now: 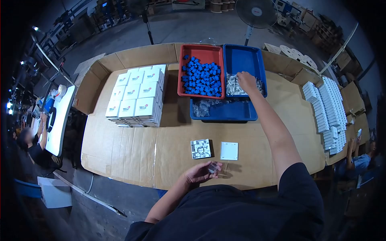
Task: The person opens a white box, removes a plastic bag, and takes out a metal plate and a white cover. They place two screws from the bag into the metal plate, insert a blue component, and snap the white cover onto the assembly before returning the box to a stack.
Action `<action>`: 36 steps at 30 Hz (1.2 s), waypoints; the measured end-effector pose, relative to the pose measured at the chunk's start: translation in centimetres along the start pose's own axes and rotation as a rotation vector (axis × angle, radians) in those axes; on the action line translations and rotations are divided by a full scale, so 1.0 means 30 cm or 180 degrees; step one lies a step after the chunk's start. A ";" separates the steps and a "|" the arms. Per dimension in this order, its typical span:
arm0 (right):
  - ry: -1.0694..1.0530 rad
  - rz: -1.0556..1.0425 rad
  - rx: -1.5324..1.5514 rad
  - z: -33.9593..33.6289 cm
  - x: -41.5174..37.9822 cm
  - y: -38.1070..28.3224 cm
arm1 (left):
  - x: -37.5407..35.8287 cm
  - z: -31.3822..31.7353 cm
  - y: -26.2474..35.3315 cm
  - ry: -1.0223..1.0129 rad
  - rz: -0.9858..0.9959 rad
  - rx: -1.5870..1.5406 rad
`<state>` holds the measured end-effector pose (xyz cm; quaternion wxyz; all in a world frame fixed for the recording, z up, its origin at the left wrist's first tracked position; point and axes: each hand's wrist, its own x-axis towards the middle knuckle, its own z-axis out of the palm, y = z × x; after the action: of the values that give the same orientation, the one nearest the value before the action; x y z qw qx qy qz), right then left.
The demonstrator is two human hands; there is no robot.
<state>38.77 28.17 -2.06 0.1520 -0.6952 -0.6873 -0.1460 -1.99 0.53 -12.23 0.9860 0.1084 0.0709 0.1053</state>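
My left hand [200, 172] is near the table's front edge, its fingers closed around a small clear plastic bag [213, 168]. My right hand [247, 81] reaches into the upper blue tray [245, 56], its fingertips down at a heap of small whitish parts [233, 86]; what they grip, if anything, is too small to tell. Ahead of my left hand lie an open white box [200, 149] with a grey and white patterned inside and, to its right, a flat white square piece [229, 151].
A red tray [201, 51] holds several blue parts. Below it is another blue tray [225, 114] with clear bags. Stacked white boxes [134, 96] stand left; rows of white pieces [329, 112] lie right. Cardboard walls [140, 56] edge the table. People sit far left and far right.
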 end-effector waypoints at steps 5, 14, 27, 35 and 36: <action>0.0495 0.0152 0.0504 -0.029 -0.030 0.011 | -0.004 -0.008 -0.005 0.0060 0.0078 0.0021; 0.1172 0.1561 0.6136 -0.429 -0.101 -0.122 | -0.008 -0.028 -0.015 0.0038 0.0240 -0.0080; -0.0893 0.1853 0.5312 -0.481 -0.648 -0.485 | 0.001 0.279 0.161 0.0746 0.1509 0.0036; -0.1932 0.0723 0.4446 -0.546 -0.666 -0.560 | -0.018 0.336 0.176 0.1052 0.1413 0.0617; -0.2107 0.0613 0.4300 -0.552 -0.650 -0.554 | -0.021 0.348 0.178 0.1086 0.1387 0.0659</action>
<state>22.00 3.73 5.18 0.3427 -0.5155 -0.5733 0.5369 -1.92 3.40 -0.84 0.8977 0.2018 0.2210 0.3234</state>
